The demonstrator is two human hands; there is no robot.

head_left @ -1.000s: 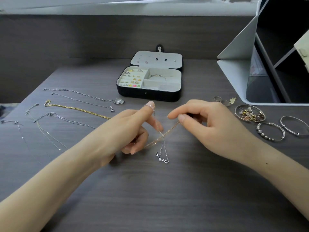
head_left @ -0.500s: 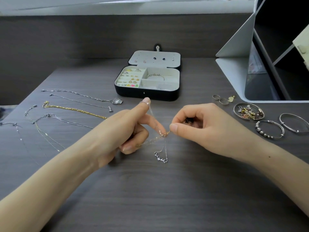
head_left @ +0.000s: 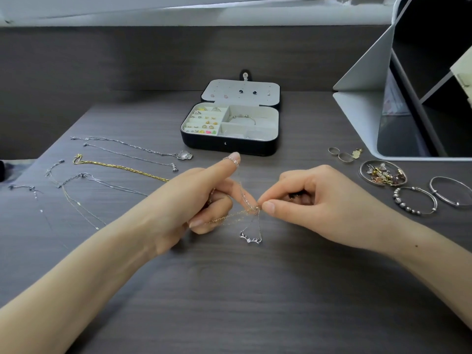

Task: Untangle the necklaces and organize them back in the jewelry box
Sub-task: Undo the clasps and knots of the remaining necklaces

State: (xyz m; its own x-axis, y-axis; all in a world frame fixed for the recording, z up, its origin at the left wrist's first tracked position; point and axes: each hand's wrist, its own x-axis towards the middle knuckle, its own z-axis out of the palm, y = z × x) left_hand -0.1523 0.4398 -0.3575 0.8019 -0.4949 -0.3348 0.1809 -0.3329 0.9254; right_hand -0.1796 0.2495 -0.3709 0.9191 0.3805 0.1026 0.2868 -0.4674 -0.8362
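Observation:
A tangle of thin chains (head_left: 246, 210) hangs between my hands just above the dark table, with a silver antler pendant (head_left: 251, 238) dangling below the knot. My left hand (head_left: 194, 200) holds the chains: a loop runs over its raised index fingertip and the lower fingers curl around a gold strand. My right hand (head_left: 306, 200) pinches the knot between thumb and index finger. The open black jewelry box (head_left: 229, 145) stands behind, holding rings, earrings and a bangle. Several untangled necklaces lie at the left, among them a gold chain (head_left: 120, 167) and a silver one with a pendant (head_left: 184, 155).
Loose rings (head_left: 341, 154), a small dish of charms (head_left: 382, 173) and two silver bangles (head_left: 415, 200) lie at the right. A white-and-black organizer (head_left: 408, 98) stands at the back right. A dark wall panel runs behind the table.
My right hand moved left and closed in on the knot, now pinching it beside my left fingers. The stretched strand between the hands went slack, and the pendant hangs lower.

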